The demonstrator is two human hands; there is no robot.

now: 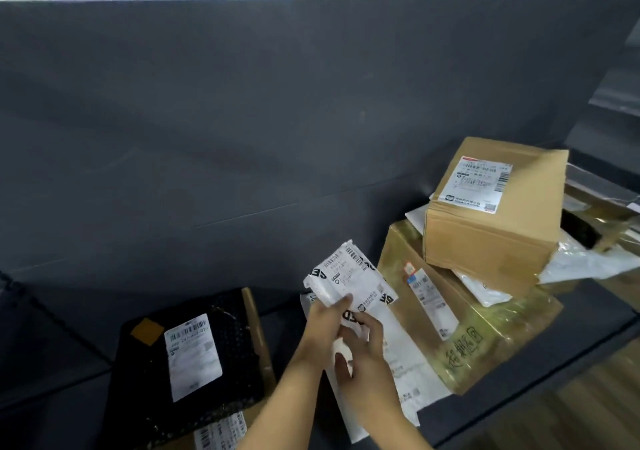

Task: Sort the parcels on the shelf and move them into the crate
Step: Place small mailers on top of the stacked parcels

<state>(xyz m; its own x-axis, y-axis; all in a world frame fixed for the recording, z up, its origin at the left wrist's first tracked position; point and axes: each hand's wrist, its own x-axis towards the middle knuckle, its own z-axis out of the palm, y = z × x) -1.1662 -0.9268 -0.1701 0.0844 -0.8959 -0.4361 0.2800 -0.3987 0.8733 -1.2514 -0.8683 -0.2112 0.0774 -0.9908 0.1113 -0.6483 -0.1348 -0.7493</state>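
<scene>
Sorting step: left hand (323, 321) and right hand (363, 352) both pinch small white parcel (349, 273), held just left of big taped box (485, 339); next likely carry to crate, unseen

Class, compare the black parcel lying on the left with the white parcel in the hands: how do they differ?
The black parcel lies flat, untouched; the white parcel is held up, tilted, by the left hand and right hand. The black parcel looks larger than the white parcel. The black parcel is dimpled; the white parcel is plain with black lettering. Both carry a white printed label.
</scene>
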